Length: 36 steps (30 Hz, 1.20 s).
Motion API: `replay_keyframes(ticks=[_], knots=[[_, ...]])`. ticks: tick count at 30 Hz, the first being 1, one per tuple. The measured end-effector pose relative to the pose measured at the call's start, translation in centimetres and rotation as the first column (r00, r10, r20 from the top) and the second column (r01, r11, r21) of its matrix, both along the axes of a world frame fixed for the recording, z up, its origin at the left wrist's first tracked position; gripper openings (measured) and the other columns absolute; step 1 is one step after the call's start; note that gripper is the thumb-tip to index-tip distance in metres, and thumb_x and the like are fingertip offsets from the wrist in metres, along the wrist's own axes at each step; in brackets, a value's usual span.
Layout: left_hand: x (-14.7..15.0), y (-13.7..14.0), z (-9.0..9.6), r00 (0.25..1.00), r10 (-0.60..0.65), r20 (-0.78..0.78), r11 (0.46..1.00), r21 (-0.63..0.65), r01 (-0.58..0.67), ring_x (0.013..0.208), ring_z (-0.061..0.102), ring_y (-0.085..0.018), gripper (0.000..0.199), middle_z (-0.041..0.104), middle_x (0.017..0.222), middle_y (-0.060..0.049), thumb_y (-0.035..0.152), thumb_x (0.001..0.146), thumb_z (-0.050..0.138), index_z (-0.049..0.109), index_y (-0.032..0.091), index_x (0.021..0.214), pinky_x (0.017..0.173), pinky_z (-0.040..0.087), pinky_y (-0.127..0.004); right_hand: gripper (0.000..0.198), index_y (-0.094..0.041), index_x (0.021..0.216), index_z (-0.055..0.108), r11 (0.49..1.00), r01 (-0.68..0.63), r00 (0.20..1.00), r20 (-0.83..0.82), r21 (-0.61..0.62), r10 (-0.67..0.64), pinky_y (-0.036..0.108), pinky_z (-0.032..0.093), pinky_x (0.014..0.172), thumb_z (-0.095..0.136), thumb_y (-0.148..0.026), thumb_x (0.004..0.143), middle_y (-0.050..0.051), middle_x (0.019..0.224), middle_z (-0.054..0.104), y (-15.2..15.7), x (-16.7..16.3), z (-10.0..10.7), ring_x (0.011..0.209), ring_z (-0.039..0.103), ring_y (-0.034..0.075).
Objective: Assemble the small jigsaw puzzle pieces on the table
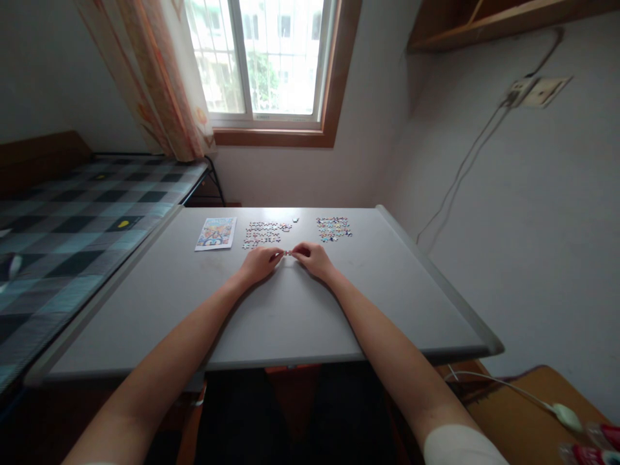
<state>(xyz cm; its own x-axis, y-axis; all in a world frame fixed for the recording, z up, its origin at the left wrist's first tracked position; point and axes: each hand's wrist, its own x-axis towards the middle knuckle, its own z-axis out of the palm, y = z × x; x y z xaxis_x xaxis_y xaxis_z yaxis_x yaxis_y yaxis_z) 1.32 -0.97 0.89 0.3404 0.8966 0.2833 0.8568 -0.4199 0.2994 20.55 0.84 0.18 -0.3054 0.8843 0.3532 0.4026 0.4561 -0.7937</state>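
My left hand (262,263) and my right hand (314,258) meet over the middle of the white table, fingertips pinched. Between them are small jigsaw puzzle pieces (287,253), one side in each pinch; whether they are joined I cannot tell. Just beyond my left hand lie rows of loose puzzle pieces (263,232). A second group of puzzle pieces (334,228) is spread beyond my right hand. One separate piece (295,220) sits near the far edge. To the left lies a printed picture sheet (216,233), flat on the table.
The white table (159,310) has a raised grey rim. A bed with a checked cover (97,213) stands along its left side. Behind is a window (261,58) with a curtain (145,77). A cable (455,181) hangs down the right wall. Lower right is a wooden surface (513,407).
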Motion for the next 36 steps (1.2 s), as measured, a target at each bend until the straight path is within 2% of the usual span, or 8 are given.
replay_keyframes(ticks=[36], knots=[[0.04,-0.17,0.17,1.0,-0.003,0.027,1.0,-0.019,0.003,0.06,0.057,-0.015,0.034,0.068,0.067,-0.004,0.038,0.088,0.044,0.071,0.022,0.101,0.058,0.035,-0.024,0.008,-0.015,0.076,0.068,1.0,0.009,0.997,0.076,-0.014,-0.008,0.023,0.043,0.063,0.063,-0.02,0.072,0.002,0.071,0.067,-0.36,-0.04,0.48,0.064,0.057,0.012]])
